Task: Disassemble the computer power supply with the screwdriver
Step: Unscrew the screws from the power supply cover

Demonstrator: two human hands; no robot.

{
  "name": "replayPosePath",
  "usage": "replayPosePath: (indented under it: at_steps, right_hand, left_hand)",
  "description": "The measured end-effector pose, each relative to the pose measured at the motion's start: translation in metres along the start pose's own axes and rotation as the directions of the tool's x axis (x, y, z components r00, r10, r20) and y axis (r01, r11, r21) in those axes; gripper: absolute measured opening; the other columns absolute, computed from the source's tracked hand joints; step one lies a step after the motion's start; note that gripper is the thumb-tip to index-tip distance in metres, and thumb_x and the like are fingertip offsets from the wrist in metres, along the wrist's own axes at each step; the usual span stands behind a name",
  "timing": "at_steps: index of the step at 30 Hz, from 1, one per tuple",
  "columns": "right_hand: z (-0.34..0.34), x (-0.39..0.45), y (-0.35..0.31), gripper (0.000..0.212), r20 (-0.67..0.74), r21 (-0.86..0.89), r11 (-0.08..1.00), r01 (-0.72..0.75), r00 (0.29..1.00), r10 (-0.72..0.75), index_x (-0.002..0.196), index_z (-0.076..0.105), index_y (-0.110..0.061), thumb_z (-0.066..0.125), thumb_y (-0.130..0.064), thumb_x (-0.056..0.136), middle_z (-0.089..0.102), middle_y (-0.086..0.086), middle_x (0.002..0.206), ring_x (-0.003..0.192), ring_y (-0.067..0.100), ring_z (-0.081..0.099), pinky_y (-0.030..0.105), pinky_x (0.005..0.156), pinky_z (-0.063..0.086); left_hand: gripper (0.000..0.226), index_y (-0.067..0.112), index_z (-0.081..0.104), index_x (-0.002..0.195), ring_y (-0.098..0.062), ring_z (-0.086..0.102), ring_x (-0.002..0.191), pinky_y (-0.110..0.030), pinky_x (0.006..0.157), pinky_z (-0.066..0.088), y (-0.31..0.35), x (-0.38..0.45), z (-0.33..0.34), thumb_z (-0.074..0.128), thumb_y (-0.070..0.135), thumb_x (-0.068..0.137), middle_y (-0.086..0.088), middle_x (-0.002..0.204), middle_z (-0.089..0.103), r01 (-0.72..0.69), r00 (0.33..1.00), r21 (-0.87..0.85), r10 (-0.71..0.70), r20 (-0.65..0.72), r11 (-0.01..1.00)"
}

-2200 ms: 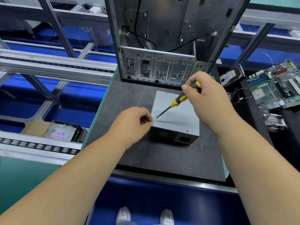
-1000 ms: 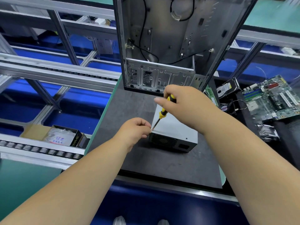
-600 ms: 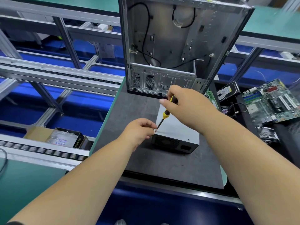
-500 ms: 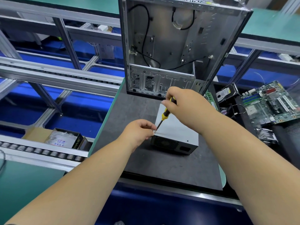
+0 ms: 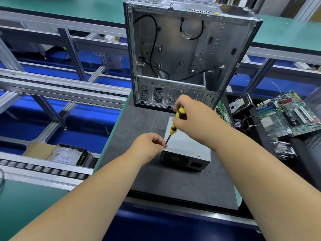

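A grey metal power supply [image 5: 188,150] lies on the dark mat [image 5: 173,186], its fan grille facing me. My right hand [image 5: 192,119] grips the yellow-and-black screwdriver [image 5: 174,126], held steeply, with the tip down on the box's near left top corner. My left hand [image 5: 147,146] rests against that same corner, fingers pinched around the shaft's tip where a small screw seems to sit. The screw itself is barely visible.
An open, stripped computer case [image 5: 182,58] stands upright just behind the power supply. A hard drive [image 5: 238,104], a motherboard [image 5: 288,113] and cables lie to the right. Roller conveyor rails [image 5: 43,169] and a cardboard box [image 5: 57,153] are at the left.
My right hand swung the screwdriver from a slanted hold over the box's top to a steep stance on the near left corner. My left hand's fingers closed in at the tip. The view tilted upward.
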State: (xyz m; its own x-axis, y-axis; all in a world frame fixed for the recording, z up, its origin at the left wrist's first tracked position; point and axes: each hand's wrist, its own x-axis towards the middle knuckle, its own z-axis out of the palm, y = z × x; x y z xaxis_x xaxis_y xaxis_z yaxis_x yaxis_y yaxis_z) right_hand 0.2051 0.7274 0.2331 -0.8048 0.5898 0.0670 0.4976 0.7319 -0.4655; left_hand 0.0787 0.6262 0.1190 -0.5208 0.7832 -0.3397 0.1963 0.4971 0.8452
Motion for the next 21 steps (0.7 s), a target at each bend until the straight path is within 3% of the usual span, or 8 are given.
replayPosePath:
  at_steps: [3,5,8,11,14,19,21]
  right_hand:
    - [0.0013,-0.0018,-0.0012,0.013,0.013,0.04,0.999,-0.012,1.0,0.011,0.098,0.05,-0.024,0.055,-0.02,0.087,0.05,-0.011,0.085,0.069,0.01,0.048,0.029,0.055,0.033]
    - [0.0034,-0.0024,0.0,0.009,0.004,-0.031,0.999,-0.018,1.0,0.018,0.098,0.048,-0.023,0.052,-0.028,0.092,0.051,-0.009,0.081,0.068,0.012,0.047,0.03,0.054,0.031]
    - [0.0032,-0.0014,0.0025,0.023,-0.034,-0.182,0.983,0.006,0.999,-0.013,0.097,0.048,-0.021,0.049,-0.044,0.097,0.055,-0.006,0.074,0.067,0.014,0.05,0.031,0.052,0.033]
    - [0.0015,-0.0005,0.0041,0.013,-0.008,-0.044,0.999,-0.016,1.0,0.016,0.1,0.048,-0.023,0.057,-0.029,0.093,0.058,-0.007,0.08,0.068,0.013,0.052,0.03,0.054,0.037]
    - [0.0019,-0.0026,0.0029,0.017,0.013,0.057,0.998,-0.027,1.0,0.027,0.099,0.048,-0.025,0.059,-0.022,0.085,0.052,-0.007,0.087,0.069,0.013,0.049,0.03,0.055,0.034]
    - [0.0038,-0.0014,0.0028,0.021,-0.036,-0.135,0.991,-0.02,0.999,0.015,0.097,0.049,-0.022,0.05,-0.042,0.097,0.055,-0.006,0.075,0.066,0.013,0.049,0.03,0.052,0.031]
    - [0.0029,-0.0007,0.0031,0.014,-0.015,-0.088,0.996,-0.019,1.0,0.018,0.098,0.048,-0.024,0.052,-0.038,0.097,0.056,-0.007,0.075,0.065,0.012,0.049,0.031,0.052,0.033]
  left_hand:
    - [0.026,0.025,0.071,0.072,-0.026,0.068,0.09,-0.038,0.084,0.056,-0.0007,0.0012,-0.0006,0.066,0.002,0.082,-0.004,0.092,0.075,-0.01,1.0,0.007,0.01,0.013,1.0]
    - [0.026,0.025,0.071,0.073,-0.021,0.065,0.083,-0.037,0.083,0.056,-0.0011,0.0021,-0.0008,0.066,0.002,0.081,-0.004,0.091,0.074,-0.009,1.0,0.007,0.008,0.02,1.0]
    - [0.026,0.026,0.072,0.074,-0.018,0.063,0.08,-0.034,0.081,0.056,-0.0015,0.0032,-0.0009,0.066,0.002,0.081,-0.003,0.09,0.074,-0.004,1.0,0.002,0.004,0.029,1.0]
    - [0.026,0.026,0.072,0.074,-0.017,0.062,0.079,-0.034,0.082,0.055,-0.0019,0.0036,-0.0012,0.066,0.001,0.081,-0.004,0.089,0.073,-0.011,0.999,-0.007,0.011,0.035,1.0]
    - [0.025,0.024,0.072,0.076,-0.016,0.059,0.076,-0.035,0.08,0.054,-0.0015,0.004,-0.0016,0.065,0.001,0.082,-0.007,0.092,0.074,-0.016,0.999,-0.005,0.017,0.048,1.0]
    - [0.025,0.025,0.072,0.076,-0.015,0.058,0.074,-0.031,0.075,0.052,0.0,0.0043,-0.0022,0.063,0.002,0.082,-0.003,0.087,0.072,-0.028,0.998,0.038,0.026,0.059,0.999]
    - [0.026,0.025,0.071,0.074,-0.015,0.059,0.076,-0.03,0.076,0.053,0.0015,0.0044,-0.0022,0.063,0.002,0.082,-0.003,0.088,0.073,-0.03,0.998,0.057,0.027,0.058,0.998]
